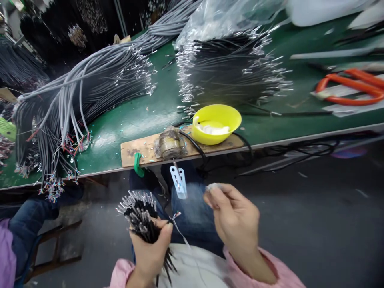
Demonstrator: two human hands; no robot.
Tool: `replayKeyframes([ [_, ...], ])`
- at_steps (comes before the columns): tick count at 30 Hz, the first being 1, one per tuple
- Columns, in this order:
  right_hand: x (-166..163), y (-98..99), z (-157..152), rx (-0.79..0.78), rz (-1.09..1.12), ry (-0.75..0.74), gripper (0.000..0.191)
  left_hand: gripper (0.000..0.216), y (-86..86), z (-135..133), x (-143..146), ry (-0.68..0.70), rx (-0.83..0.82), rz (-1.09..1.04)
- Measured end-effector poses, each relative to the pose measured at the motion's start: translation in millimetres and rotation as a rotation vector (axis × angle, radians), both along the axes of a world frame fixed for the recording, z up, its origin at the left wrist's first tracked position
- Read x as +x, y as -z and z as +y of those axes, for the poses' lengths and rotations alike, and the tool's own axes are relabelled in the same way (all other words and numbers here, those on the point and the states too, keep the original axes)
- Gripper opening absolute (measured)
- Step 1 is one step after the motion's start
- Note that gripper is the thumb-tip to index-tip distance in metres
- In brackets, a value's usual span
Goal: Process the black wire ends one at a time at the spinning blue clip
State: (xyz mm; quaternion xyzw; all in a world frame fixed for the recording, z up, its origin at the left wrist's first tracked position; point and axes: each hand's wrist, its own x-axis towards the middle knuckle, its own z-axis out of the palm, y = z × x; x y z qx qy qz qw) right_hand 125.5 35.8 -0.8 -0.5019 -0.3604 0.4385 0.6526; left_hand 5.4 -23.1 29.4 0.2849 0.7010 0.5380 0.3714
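Black wire bundle (142, 218), low and left of centre in the frame, sits in the left hand (150, 250), whose thumb and fingers are clamped around it; the wires are too many to count. The right hand (235, 216), right of the lower centre, has thumb and fingertips pinched together on one small pale scrap (213, 186), blurred. The hands are well apart, both below the table's near edge, with jeans (192, 212) between them.

Just above hangs one light blue clip (178, 182), beyond the edge of one wooden board (130, 154). The board carries one small motor (171, 145) and one yellow bowl (214, 138), with one green clamp (138, 164) at its left end.

The green table (120, 124) slants across the frame; a strip of its top shows between one heap of grey and black cables (99, 64), upper left, and one black wire pile (228, 76), upper centre. One pair of orange-handled scissors (348, 94) lies upper right. Grey floor (315, 216) stretches across the lower right; one stool (55, 252) stands lower left.
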Motion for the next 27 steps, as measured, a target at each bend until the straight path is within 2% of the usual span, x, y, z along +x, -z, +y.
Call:
replayKeyframes([
  [1,1,-1.0,0,-0.028,-0.045,-0.054,0.014,0.013,0.3,0,0,-0.004,-0.003,-0.002],
  [4,-3,-9.4,-4,-0.029,-0.108,-0.436,0.020,0.014,1.1,2,0,0.012,-0.006,-0.021],
  [6,-7,-14.7,-8,-0.021,-0.078,-0.559,0.021,0.017,0.9,4,0,0.026,-0.009,-0.035],
  [8,-10,-15.9,-10,-0.037,-0.041,-0.613,0.025,0.021,-0.5,7,-2,0.067,-0.030,-0.067],
  [11,-8,-10.8,-11,-0.101,-0.013,-0.610,0.030,0.039,-3.7,10,-4,0.223,-0.047,-0.185],
  [14,-3,-5.6,-11,-0.143,-0.031,-0.498,0.032,0.045,-6.0,12,-4,0.306,-0.006,-0.227],
  [16,0,-5.7,-11,-0.138,-0.049,-0.476,0.029,0.040,-6.6,11,-2,0.286,0.026,-0.194],
  [20,0,-11.2,-12,-0.088,-0.106,-0.585,0.015,0.037,-8.5,8,1,0.237,0.042,-0.169],
  [24,-2,-13.3,-14,-0.005,-0.183,-0.604,0.021,0.023,-9.8,4,2,0.133,-0.021,-0.240],
  [27,-3,-10.1,-12,0.006,-0.219,-0.590,0.023,0.029,-4.9,4,-2,0.103,-0.043,-0.330],
])
